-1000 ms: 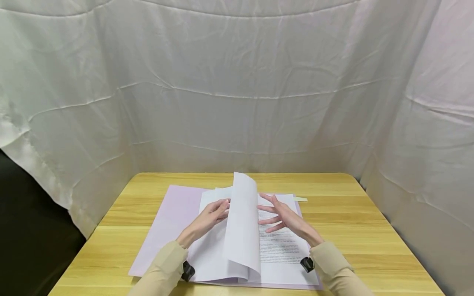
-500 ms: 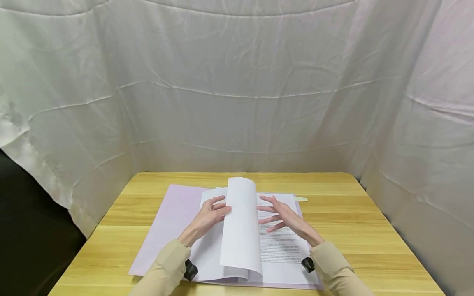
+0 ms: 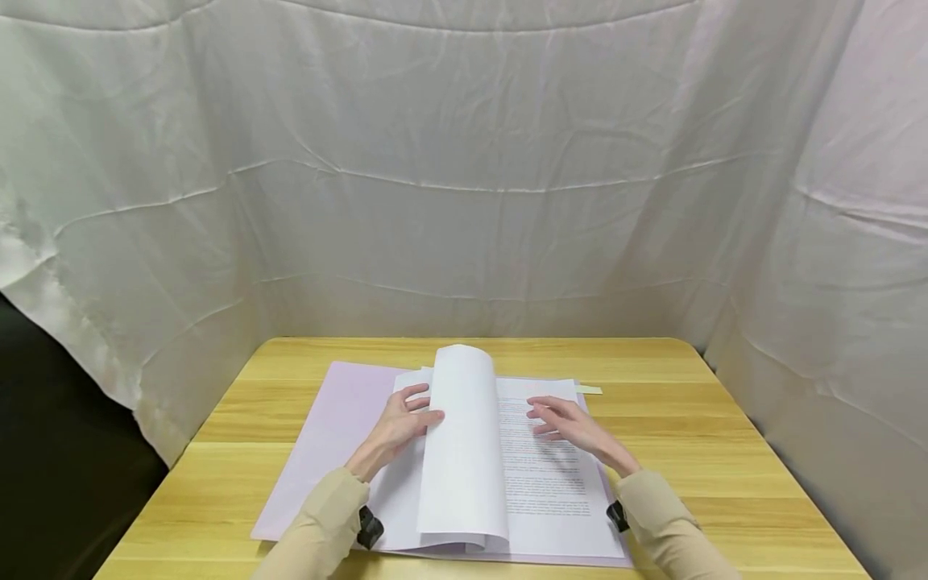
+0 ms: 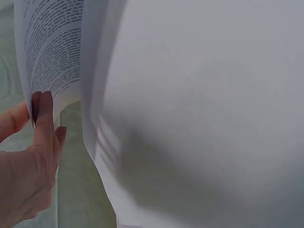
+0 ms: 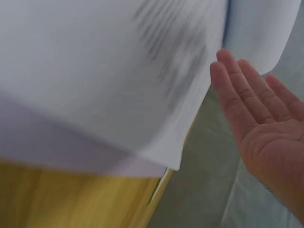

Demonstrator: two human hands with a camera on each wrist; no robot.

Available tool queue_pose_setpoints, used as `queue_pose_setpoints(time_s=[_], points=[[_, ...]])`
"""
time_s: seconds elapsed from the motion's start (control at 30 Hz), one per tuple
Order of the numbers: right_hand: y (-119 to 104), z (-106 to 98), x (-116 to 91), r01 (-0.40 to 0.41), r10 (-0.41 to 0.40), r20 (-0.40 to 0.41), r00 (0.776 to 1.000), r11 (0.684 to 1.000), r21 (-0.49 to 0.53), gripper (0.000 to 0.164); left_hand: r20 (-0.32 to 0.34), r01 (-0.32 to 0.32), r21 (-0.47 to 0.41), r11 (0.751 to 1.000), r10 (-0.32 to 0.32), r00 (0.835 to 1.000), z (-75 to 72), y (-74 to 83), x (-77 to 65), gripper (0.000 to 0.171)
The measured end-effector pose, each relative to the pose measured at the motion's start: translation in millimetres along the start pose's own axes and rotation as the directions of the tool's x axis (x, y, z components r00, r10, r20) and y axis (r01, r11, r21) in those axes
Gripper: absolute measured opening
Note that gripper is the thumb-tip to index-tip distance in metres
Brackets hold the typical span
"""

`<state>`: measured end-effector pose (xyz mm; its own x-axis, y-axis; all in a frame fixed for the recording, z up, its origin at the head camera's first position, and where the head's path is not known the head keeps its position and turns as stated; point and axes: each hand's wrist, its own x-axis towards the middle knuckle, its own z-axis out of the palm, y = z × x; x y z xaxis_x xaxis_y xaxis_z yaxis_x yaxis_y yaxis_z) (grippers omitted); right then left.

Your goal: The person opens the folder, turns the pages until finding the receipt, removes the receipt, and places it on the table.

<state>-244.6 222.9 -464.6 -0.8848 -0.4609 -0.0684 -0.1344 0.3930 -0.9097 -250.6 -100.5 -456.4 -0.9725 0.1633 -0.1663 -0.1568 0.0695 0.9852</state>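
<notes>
My left hand (image 3: 394,428) pinches the left edge of a turned sheet of paper (image 3: 464,451), thumb on one side and fingers on the other. In the left wrist view the sheet curves upright, with printed lines on its inner face (image 4: 54,45). A white page (image 4: 204,71) lies beyond the fingers. Over the printed page (image 3: 540,491) on the right, my right hand (image 3: 576,425) hovers with its fingers extended. The right wrist view shows the palm of that hand (image 5: 266,123) holding nothing. All the sheets lie in an opened lilac folder (image 3: 319,459).
The folder lies on a wooden table (image 3: 696,483). A small pale tab (image 3: 590,390) sticks out past the folder's upper right. Light grey cloth (image 3: 493,161) hangs behind and along the sides. Something black (image 3: 58,451) shows at the lower left.
My left hand has taken hold of the sheet's edge and drawn it left, so the sheet leans further over. My right hand has moved back to the right, away from the sheet.
</notes>
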Motion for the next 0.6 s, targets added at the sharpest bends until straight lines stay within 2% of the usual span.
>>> queue_pose_setpoints(time_s=[0.2,0.3,0.43,0.6], points=[[14,-6,-3,-0.03,0.023,-0.044,0.999,0.986,-0.166,0.053,-0.033,0.006,-0.009,1.0,-0.006,0.999,-6.9,-2.8,1.3,0.072],[18,-8,-4,-0.017,0.009,-0.036,0.999,0.975,-0.22,0.053,-0.05,0.01,-0.006,1.0,-0.01,0.999,-11.0,-4.5,2.3,0.074],[23,-11,-5,0.02,-0.018,0.014,1.0,0.97,-0.241,0.055,-0.067,0.01,0.041,0.999,-0.007,0.998,-17.0,-6.1,2.7,0.078],[27,-14,-6,0.025,-0.01,0.058,0.998,0.966,-0.258,0.06,-0.089,0.013,0.161,0.987,0.001,0.996,-25.7,-7.9,1.1,0.08]])
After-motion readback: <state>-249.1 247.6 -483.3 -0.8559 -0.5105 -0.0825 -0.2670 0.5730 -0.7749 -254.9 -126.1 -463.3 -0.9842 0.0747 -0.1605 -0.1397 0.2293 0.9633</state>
